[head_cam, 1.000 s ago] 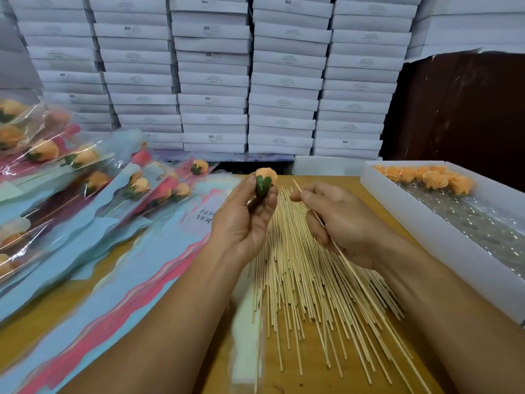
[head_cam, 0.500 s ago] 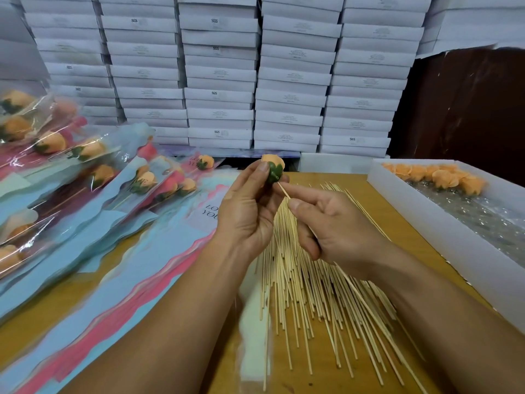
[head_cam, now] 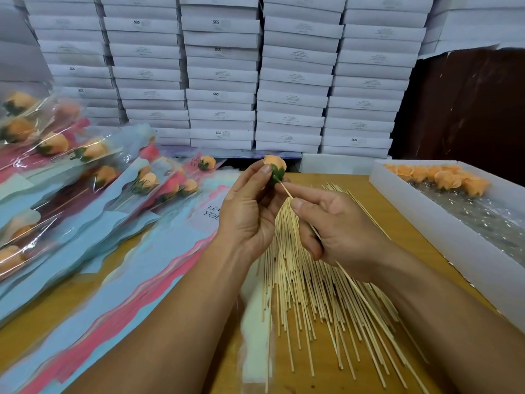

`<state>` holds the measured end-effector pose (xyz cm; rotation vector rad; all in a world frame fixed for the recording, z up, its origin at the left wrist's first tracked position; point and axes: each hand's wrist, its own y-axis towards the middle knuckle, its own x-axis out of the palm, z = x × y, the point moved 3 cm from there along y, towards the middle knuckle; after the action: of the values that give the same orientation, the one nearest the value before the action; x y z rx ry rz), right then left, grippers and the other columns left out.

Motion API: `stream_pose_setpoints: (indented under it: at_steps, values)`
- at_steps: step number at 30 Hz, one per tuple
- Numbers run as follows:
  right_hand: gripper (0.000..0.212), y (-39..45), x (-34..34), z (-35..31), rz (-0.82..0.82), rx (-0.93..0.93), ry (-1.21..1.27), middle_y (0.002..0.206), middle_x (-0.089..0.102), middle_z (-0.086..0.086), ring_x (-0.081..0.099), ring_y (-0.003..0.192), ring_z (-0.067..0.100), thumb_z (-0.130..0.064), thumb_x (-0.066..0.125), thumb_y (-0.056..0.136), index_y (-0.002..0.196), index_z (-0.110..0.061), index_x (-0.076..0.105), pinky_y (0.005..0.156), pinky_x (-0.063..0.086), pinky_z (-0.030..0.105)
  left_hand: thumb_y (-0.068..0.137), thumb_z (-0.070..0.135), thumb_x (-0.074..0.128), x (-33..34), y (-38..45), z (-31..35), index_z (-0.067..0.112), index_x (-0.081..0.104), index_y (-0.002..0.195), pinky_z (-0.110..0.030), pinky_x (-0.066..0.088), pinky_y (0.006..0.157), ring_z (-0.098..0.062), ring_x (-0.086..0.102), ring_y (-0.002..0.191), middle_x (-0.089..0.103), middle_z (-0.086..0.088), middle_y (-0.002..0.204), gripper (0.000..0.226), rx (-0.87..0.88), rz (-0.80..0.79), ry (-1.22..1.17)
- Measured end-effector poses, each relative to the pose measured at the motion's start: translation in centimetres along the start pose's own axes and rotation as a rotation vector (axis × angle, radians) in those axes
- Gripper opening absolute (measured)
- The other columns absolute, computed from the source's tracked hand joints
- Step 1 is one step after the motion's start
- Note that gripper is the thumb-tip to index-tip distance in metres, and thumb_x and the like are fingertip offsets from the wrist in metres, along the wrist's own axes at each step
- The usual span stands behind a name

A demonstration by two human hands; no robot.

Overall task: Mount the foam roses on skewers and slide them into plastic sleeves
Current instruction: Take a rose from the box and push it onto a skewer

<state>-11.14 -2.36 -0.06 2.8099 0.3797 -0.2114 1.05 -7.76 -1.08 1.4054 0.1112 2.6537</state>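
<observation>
My left hand [head_cam: 250,211] pinches an orange foam rose [head_cam: 274,166] with a green base, raised above the table. My right hand [head_cam: 338,228] grips a thin wooden skewer [head_cam: 366,302]; its tip touches the green base of the rose. Under both hands a loose heap of skewers [head_cam: 306,294] is spread on the wooden table [head_cam: 377,200]. Empty blue-and-pink plastic sleeves [head_cam: 119,285] lie to the left. Several sleeved roses [head_cam: 96,172] are piled at the far left.
A white box [head_cam: 443,237] on the right holds several loose orange roses [head_cam: 443,177] on bubble wrap. Stacks of flat white boxes [head_cam: 221,81] form a wall behind the table. A dark brown panel [head_cam: 468,109] stands at the back right.
My right hand lifted one skewer off the heap and brought its tip up to the rose's green base. My left hand kept the rose raised and turned the base toward the skewer.
</observation>
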Motion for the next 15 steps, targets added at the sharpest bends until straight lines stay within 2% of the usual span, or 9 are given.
stream_pose_setpoints:
  at_steps: [4, 8, 15]
  values:
    - [0.037, 0.02, 0.01, -0.05, -0.007, 0.002, 0.003, 0.040, 0.046, 0.001, 0.037, 0.033, 0.005, -0.015, 0.042, 0.108, 0.139, -0.029, 0.055, 0.036, 0.033, 0.014, 0.090, 0.000, 0.063, -0.03, 0.03, 0.00, 0.005, 0.065, 0.102, -0.026, 0.060, 0.064, -0.021, 0.069, 0.070, 0.070, -0.015, 0.087, 0.013, 0.000, 0.001, 0.007]
    - [0.039, 0.01, 0.02, -0.07, -0.007, 0.018, 0.025, 0.039, 0.046, 0.001, 0.037, 0.032, 0.003, -0.013, 0.042, 0.108, 0.145, -0.021, 0.050, 0.036, 0.032, 0.013, 0.090, 0.001, 0.063, -0.03, 0.02, -0.02, 0.005, 0.065, 0.102, -0.026, 0.060, 0.065, -0.022, 0.069, 0.072, 0.070, -0.016, 0.088, 0.013, -0.001, -0.004, 0.008]
    - [0.037, -0.02, -0.08, -0.05, 0.017, 0.037, 0.018, 0.040, 0.045, 0.003, 0.035, 0.033, 0.006, -0.014, 0.043, 0.108, 0.142, -0.024, 0.052, 0.034, 0.031, 0.015, 0.087, 0.000, 0.065, 0.04, -0.04, 0.04, 0.009, 0.067, 0.098, -0.025, 0.059, 0.068, -0.019, 0.067, 0.075, 0.071, -0.012, 0.087, 0.014, 0.054, -0.025, 0.108]
